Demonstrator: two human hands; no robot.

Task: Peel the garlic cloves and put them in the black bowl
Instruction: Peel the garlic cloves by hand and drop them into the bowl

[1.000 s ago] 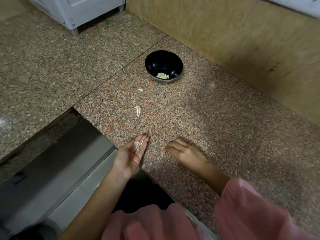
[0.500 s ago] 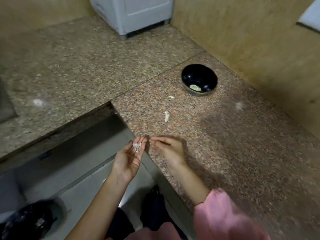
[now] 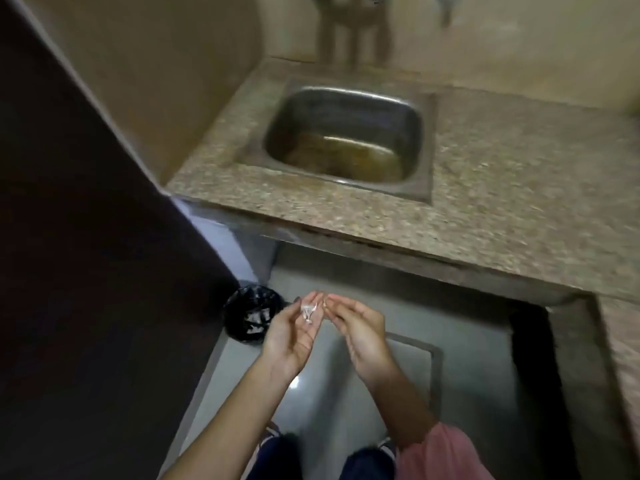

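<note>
Floor bin (image 3: 251,317) sits left of hands. Left hand (image 3: 289,337) flat-fingered, carrying peels (image 3: 307,312); right hand (image 3: 360,330) loose-fingered, empty. Tip low over bin.

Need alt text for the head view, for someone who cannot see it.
A left hand, palm up, carries papery garlic skins above a grey floor, the right hand cupped beside it. A black-lined bin stands on the floor to the left; a steel sink sits in the granite counter beyond.
</note>
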